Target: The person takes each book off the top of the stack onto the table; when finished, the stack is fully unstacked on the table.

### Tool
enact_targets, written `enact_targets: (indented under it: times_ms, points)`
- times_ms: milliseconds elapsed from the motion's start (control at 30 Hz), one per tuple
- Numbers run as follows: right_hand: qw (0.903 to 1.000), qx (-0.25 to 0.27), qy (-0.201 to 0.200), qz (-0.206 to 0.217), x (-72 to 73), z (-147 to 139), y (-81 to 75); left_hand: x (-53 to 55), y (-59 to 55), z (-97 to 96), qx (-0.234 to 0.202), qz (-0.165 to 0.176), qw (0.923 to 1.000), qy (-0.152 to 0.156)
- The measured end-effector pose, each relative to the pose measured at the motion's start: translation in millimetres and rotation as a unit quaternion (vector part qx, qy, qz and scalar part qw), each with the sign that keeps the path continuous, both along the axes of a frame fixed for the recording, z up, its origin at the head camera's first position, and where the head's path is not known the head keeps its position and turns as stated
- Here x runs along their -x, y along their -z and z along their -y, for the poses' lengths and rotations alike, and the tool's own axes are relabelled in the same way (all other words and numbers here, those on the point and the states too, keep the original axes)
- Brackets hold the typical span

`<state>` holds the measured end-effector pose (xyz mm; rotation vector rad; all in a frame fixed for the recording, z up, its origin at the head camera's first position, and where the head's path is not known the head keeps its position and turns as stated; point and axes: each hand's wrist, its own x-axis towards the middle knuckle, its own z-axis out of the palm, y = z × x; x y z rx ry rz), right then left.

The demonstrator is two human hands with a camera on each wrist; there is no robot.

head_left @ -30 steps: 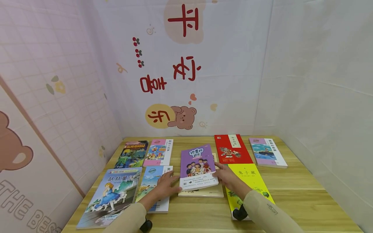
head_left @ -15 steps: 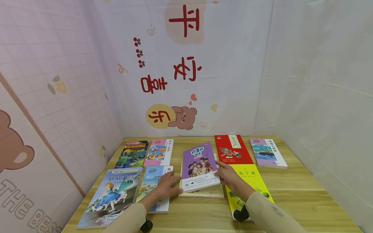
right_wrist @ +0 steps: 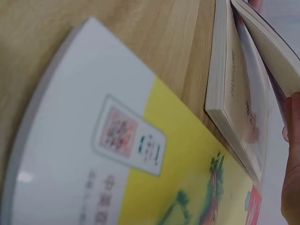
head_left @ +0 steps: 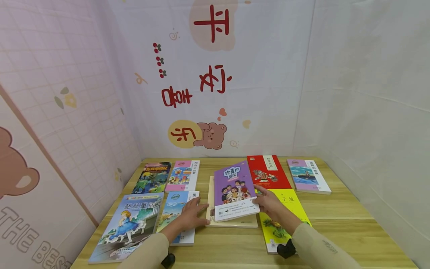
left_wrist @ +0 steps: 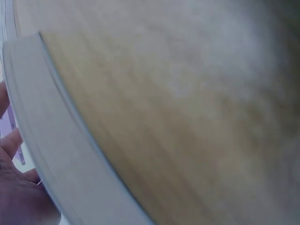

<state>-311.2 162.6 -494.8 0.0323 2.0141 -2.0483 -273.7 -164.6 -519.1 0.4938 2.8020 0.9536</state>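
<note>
A purple and white picture-covered book (head_left: 234, 188) is raised at a tilt over a cream book (head_left: 235, 224) in the middle of the table. My right hand (head_left: 273, 203) pinches the purple book by its right edge; in the right wrist view, fingers (right_wrist: 293, 140) are at its edge and a gap shows above the cream book (right_wrist: 241, 84). My left hand (head_left: 190, 215) lies with fingers spread over the blue book titled in black (head_left: 174, 205), its thumb tip right at the cream book's lower left corner. The purple book is apart from this hand.
On the left lie a large blue fairy-tale book (head_left: 129, 224), a dark dinosaur book (head_left: 152, 177) and a pink book (head_left: 181, 175). A red book (head_left: 268, 172), a yellow book (head_left: 285, 213) and a pink-blue book (head_left: 308, 176) lie on the right. Fabric walls enclose the wooden table (head_left: 339, 224).
The purple book has moved right and slightly up with my right hand, leaving the left hand's thumb and uncovering the cream book's left side. The left hand stays almost where it was.
</note>
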Motion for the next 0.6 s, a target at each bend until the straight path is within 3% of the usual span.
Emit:
enact_targets:
  times_ms: [300, 600]
  points:
    - [0.9999, 0.01, -0.002, 0.01, -7.3, -16, -3.5, 0.2, -1.1, -1.3, 0.006, 0.002, 1.0, -0.003]
    - [0.9995, 0.015, -0.029, 0.002, -15.5, -35, -10.5, -0.4, -2.4, -2.6, 0.014, 0.002, 0.9999, -0.005]
